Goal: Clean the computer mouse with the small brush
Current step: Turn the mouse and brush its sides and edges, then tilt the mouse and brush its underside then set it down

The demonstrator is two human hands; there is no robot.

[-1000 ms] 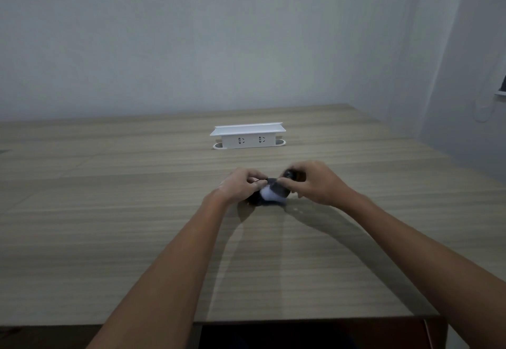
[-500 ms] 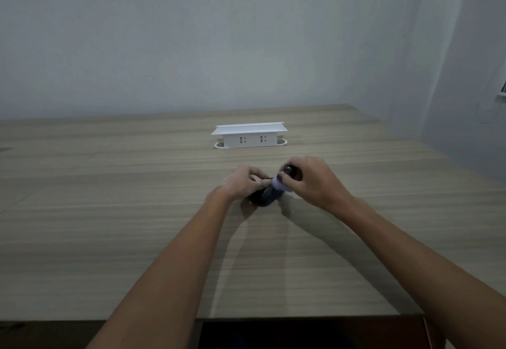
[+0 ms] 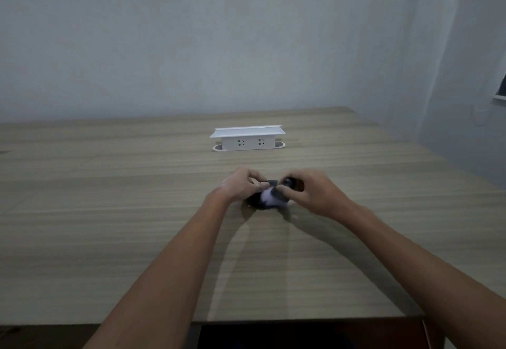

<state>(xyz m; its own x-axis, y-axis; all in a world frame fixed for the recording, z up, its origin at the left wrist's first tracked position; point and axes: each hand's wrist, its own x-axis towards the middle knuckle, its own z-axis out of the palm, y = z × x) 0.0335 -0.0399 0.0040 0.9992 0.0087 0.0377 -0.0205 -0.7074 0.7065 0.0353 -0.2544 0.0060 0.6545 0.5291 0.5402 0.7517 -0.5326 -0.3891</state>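
Left hand (image 3: 241, 185) curled around dark mouse (image 3: 256, 199), right hand (image 3: 312, 194) pinching small brush (image 3: 273, 196) against it.

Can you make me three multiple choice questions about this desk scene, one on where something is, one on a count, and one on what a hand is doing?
1. Where is the white socket box relative to the hands?
A. Beyond them, nearer the wall
B. Between them and the camera
C. Off the table's left edge

2. How many sockets show on its front face?
A. One
B. Two
C. Four

3. What is the left hand doing?
A. Resting flat on the table
B. Raised in the air
C. Gripping the dark computer mouse

Answers: 1 A, the box stands farther up the table than both hands. 2 B, two sets of slots are visible. 3 C, its fingers close on the mouse while the right hand works the small brush against it.
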